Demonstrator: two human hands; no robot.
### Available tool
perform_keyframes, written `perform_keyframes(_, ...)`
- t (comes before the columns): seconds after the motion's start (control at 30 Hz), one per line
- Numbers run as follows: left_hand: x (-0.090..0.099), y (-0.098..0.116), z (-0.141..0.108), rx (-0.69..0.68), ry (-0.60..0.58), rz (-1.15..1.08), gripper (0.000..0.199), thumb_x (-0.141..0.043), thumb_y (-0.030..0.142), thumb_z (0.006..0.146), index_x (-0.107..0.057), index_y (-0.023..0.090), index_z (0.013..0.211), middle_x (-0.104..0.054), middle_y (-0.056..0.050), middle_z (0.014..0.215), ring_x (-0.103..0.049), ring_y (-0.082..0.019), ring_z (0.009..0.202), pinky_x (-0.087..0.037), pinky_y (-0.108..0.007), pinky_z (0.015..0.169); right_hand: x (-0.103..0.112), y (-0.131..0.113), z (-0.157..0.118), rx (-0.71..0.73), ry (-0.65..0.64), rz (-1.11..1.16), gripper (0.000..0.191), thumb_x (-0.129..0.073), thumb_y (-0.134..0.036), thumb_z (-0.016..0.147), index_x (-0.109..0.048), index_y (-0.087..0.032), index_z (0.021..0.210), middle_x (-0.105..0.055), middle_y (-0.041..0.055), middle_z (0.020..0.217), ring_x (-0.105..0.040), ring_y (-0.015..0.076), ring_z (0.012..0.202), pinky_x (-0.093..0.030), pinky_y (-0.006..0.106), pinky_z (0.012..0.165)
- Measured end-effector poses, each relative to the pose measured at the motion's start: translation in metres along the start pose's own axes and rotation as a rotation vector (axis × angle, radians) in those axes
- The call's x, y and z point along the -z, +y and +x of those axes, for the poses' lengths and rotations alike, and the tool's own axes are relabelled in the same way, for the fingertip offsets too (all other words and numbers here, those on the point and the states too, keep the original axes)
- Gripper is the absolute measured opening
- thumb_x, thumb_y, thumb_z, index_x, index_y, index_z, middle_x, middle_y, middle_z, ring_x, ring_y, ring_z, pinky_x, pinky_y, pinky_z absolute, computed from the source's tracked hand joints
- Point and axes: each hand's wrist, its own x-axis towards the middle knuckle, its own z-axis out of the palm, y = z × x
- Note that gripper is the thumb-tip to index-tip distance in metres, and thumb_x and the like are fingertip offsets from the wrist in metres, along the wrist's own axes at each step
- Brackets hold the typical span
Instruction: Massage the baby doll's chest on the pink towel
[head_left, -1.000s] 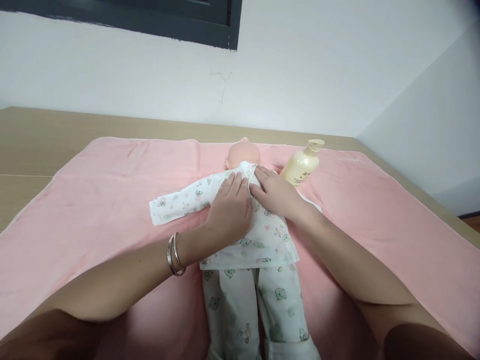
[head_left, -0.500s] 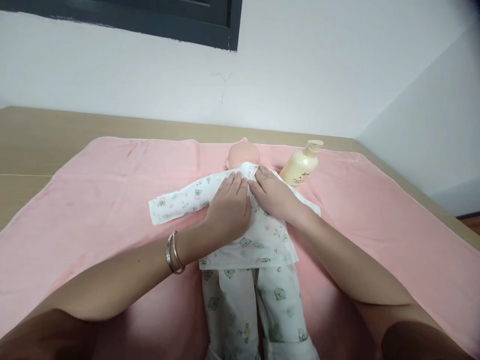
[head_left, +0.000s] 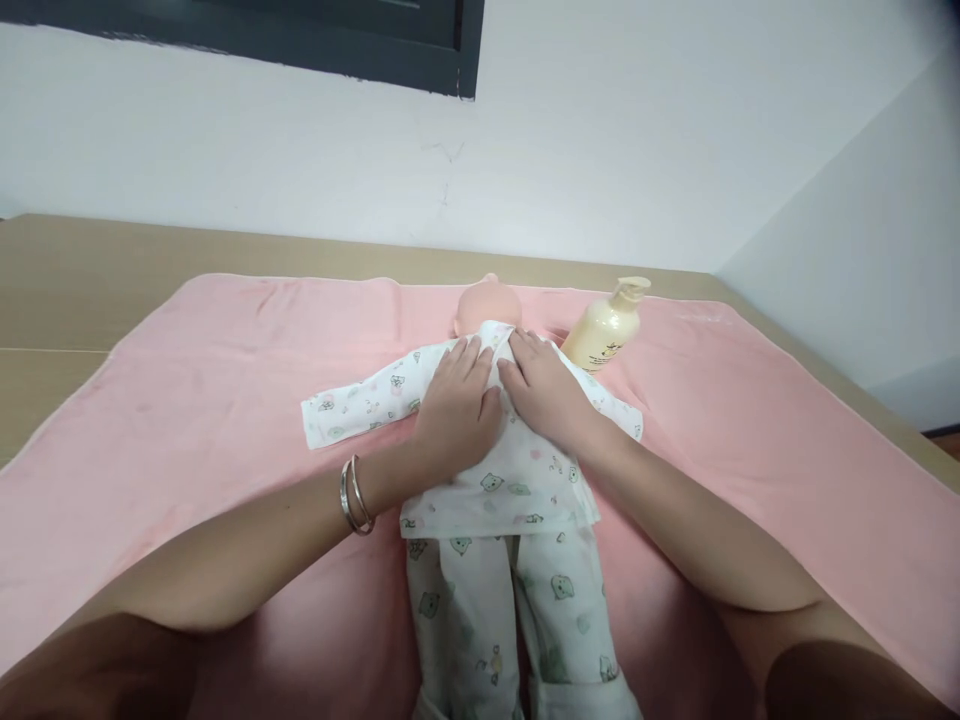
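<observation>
A baby doll (head_left: 489, 305) lies on a pink blanket, its head pointing away from me. It wears a white printed long-sleeved top (head_left: 495, 500) and matching trousers (head_left: 559, 600). My left hand (head_left: 459, 405) rests flat on the left part of the top's chest, fingers stretched toward the collar. On the right part of the chest lies my right hand (head_left: 547, 385), also flat, its fingertips by the collar. Neither hand grips anything. The doll's left-side sleeve is spread out sideways; the right-side sleeve is partly hidden behind my right forearm.
The pink blanket (head_left: 187, 420) covers most of a wooden surface (head_left: 97, 265). A cream pump bottle (head_left: 604, 328) leans at the right of the doll's head. A white wall (head_left: 315, 150) rises behind, with a dark frame (head_left: 360, 45) above.
My left thumb has spread away from its fingers, and that hand has shifted slightly on the chest. My right hand has hardly moved. The doll and bottle stay in place.
</observation>
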Motion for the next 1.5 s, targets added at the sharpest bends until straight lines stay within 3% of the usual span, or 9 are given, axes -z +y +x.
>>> perform_keyframes(0.17, 0.004, -0.016, 0.018, 0.086, 0.002, -0.061, 0.050, -0.030, 0.026, 0.094, -0.050, 0.007, 0.136, -0.049, -0.016, 0.147, -0.042, -0.026, 0.141, -0.031, -0.047, 0.122, -0.001, -0.020, -0.028, 0.136, 0.009, -0.153, 0.057, -0.031, -0.026, 0.097, -0.040, 0.002, 0.145, -0.038, 0.0262, 0.153, -0.029, 0.0388, 0.146, -0.031, 0.057, 0.116)
perform_keyframes(0.33, -0.003, -0.009, 0.009, 0.104, 0.039, 0.000, 0.053, -0.028, 0.026, 0.096, -0.044, 0.002, 0.140, -0.044, -0.020, 0.151, -0.035, -0.032, 0.145, -0.025, -0.055, 0.122, 0.004, -0.004, -0.009, 0.043, -0.010, -0.040, 0.051, -0.030, -0.026, 0.096, -0.050, -0.007, 0.139, -0.048, 0.0169, 0.149, -0.042, 0.0306, 0.141, -0.038, 0.048, 0.115)
perform_keyframes(0.6, -0.005, 0.006, -0.011, 0.083, 0.036, 0.030, 0.056, -0.031, 0.028, 0.096, -0.041, 0.000, 0.143, -0.036, -0.022, 0.155, -0.027, -0.034, 0.149, -0.025, -0.056, 0.122, -0.004, 0.008, 0.006, 0.023, 0.004, -0.058, 0.057, -0.029, -0.027, 0.096, -0.045, 0.002, 0.142, -0.047, 0.0223, 0.148, -0.041, 0.0340, 0.140, -0.031, 0.049, 0.118)
perform_keyframes(0.83, 0.006, -0.010, 0.015, 0.129, -0.036, -0.091, 0.053, -0.037, 0.031, 0.092, -0.048, 0.011, 0.140, -0.043, -0.014, 0.153, -0.035, -0.027, 0.146, -0.027, -0.051, 0.123, -0.005, -0.010, -0.014, 0.012, 0.077, -0.178, 0.056, -0.027, -0.026, 0.098, -0.046, 0.006, 0.139, -0.053, 0.0257, 0.141, -0.047, 0.0352, 0.136, -0.038, 0.049, 0.114)
perform_keyframes(0.97, 0.008, -0.014, 0.022, 0.163, -0.043, -0.142, 0.052, -0.035, 0.030, 0.092, -0.051, 0.011, 0.138, -0.046, -0.012, 0.151, -0.039, -0.026, 0.144, -0.029, -0.048, 0.123, 0.000, -0.020, -0.026, 0.074, 0.074, -0.222, 0.055, -0.031, -0.027, 0.098, -0.045, 0.005, 0.141, -0.048, 0.0277, 0.145, -0.043, 0.0374, 0.139, -0.037, 0.050, 0.115)
perform_keyframes(1.13, 0.004, 0.010, -0.005, 0.071, -0.020, -0.026, 0.053, -0.028, 0.024, 0.096, -0.046, 0.005, 0.142, -0.038, -0.016, 0.156, -0.028, -0.029, 0.149, -0.022, -0.055, 0.124, 0.010, 0.003, 0.000, 0.054, -0.095, -0.056, 0.048, -0.028, -0.025, 0.098, -0.055, -0.004, 0.131, -0.053, 0.0214, 0.143, -0.046, 0.0317, 0.137, -0.038, 0.047, 0.114)
perform_keyframes(1.23, 0.007, 0.015, -0.009, 0.018, -0.065, -0.003, 0.053, -0.031, 0.024, 0.096, -0.046, 0.005, 0.142, -0.038, -0.016, 0.156, -0.027, -0.028, 0.150, -0.024, -0.052, 0.124, 0.009, 0.012, 0.012, -0.035, -0.090, -0.020, 0.048, -0.026, -0.029, 0.100, -0.056, -0.004, 0.128, -0.055, 0.0224, 0.140, -0.049, 0.0319, 0.134, -0.040, 0.048, 0.111)
perform_keyframes(1.37, 0.013, -0.003, 0.012, 0.075, -0.054, -0.023, 0.050, -0.033, 0.028, 0.096, -0.051, 0.008, 0.138, -0.045, -0.014, 0.151, -0.037, -0.027, 0.145, -0.031, -0.050, 0.122, 0.006, -0.003, -0.006, -0.035, -0.037, -0.129, 0.054, -0.027, -0.030, 0.099, -0.046, 0.003, 0.138, -0.048, 0.0261, 0.146, -0.042, 0.0337, 0.140, -0.034, 0.050, 0.116)
perform_keyframes(1.5, 0.015, -0.013, 0.025, 0.095, -0.040, 0.005, 0.047, -0.033, 0.028, 0.097, -0.055, 0.008, 0.133, -0.055, -0.015, 0.143, -0.048, -0.026, 0.137, -0.038, -0.048, 0.118, 0.013, -0.022, -0.031, 0.045, -0.024, -0.171, 0.056, -0.031, -0.028, 0.098, -0.042, 0.001, 0.144, -0.045, 0.0241, 0.149, -0.039, 0.0338, 0.142, -0.036, 0.048, 0.116)
